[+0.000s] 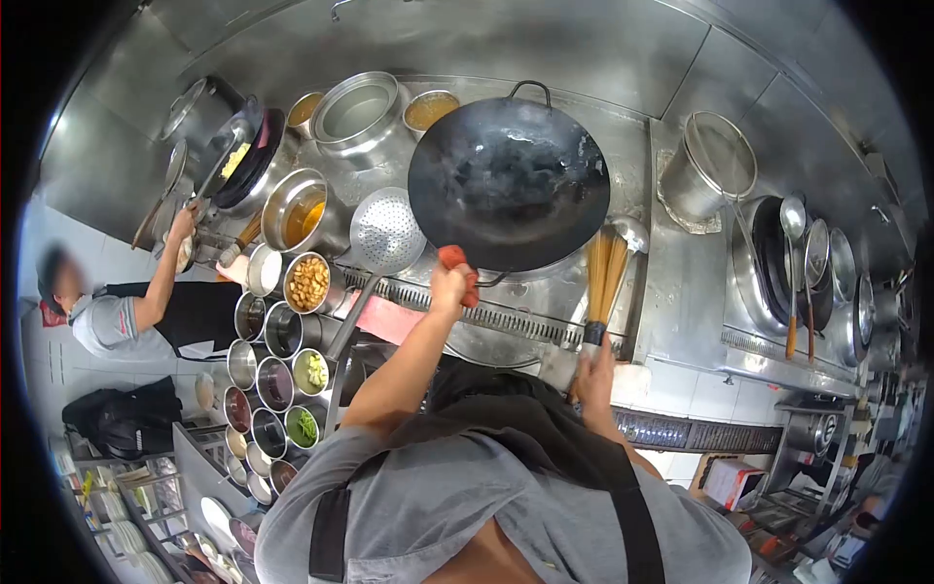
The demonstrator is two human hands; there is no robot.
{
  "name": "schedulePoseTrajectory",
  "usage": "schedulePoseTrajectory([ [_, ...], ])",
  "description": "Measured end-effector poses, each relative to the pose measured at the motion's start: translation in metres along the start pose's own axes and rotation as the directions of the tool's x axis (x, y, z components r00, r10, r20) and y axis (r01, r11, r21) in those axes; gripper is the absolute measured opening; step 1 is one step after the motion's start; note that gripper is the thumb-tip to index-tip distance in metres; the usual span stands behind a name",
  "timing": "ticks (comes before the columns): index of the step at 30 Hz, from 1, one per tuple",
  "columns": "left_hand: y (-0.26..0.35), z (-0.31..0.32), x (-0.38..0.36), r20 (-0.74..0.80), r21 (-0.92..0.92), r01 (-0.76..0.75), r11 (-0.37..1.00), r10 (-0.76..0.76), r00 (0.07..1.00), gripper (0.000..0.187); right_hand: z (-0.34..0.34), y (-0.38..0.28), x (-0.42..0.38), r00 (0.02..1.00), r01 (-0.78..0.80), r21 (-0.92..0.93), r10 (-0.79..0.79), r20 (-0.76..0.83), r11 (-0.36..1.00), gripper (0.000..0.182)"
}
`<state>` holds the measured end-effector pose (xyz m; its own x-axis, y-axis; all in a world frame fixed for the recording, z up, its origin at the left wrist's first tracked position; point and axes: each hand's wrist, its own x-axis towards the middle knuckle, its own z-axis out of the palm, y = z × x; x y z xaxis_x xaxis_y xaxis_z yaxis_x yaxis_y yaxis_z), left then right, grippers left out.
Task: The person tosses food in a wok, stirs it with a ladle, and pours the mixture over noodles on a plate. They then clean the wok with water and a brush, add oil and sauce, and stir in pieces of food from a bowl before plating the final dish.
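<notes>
A large dark wok [508, 185] sits on the stove, wisps of steam over its wet inside. My left hand [450, 288] is closed on a folded red cloth [455, 258] at the wok's near handle [493, 280]. At the stove's front edge, my right hand [594, 375] is closed round the dark-bound lower end of a bamboo wok brush [608, 274], bristles pointing away from me. Beside the bristles lies a ladle [630, 234]. Left of the wok rests a perforated skimmer [387, 231], its handle running toward me.
Metal pots of ingredients stand at left, including fried pieces [308, 282] and chopped greens [303, 426]. A lidless pot [356, 109] stands behind them. Another person [126, 311] works at far left. At right are a strainer-topped pot [715, 170] and a second burner with ladles [793, 219].
</notes>
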<state>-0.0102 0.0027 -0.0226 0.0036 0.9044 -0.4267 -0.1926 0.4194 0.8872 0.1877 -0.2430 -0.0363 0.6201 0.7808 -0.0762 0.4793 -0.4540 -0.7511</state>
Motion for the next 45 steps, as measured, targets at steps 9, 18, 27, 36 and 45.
schedulePoseTrajectory([
  [9,-0.014,0.025,0.025,0.106,-0.008,0.074,0.997,-0.072,0.992,0.008,0.013,0.044,0.000,0.965,0.132,-0.202,-0.080,0.249,0.970,0.055],
  [18,-0.019,0.021,0.028,0.059,0.017,0.101,0.995,-0.102,0.993,0.030,0.021,0.101,0.061,0.976,-0.108,-0.403,0.174,0.132,0.909,0.032],
  [27,-0.045,-0.145,0.019,-0.109,0.624,-0.106,0.774,0.220,0.969,0.047,-0.050,0.019,0.057,0.897,-0.402,0.257,0.434,-0.080,0.879,0.033],
  [36,-0.078,-0.193,0.012,-0.079,0.749,-0.130,0.650,0.281,0.956,0.042,0.039,-0.235,0.216,0.956,0.203,0.135,-0.226,0.186,0.970,0.026],
  [45,-0.074,-0.211,0.011,-0.004,0.685,-0.149,0.713,0.208,0.978,0.047,0.273,-0.424,0.320,0.779,0.585,-0.265,-0.439,0.447,0.767,0.027],
])
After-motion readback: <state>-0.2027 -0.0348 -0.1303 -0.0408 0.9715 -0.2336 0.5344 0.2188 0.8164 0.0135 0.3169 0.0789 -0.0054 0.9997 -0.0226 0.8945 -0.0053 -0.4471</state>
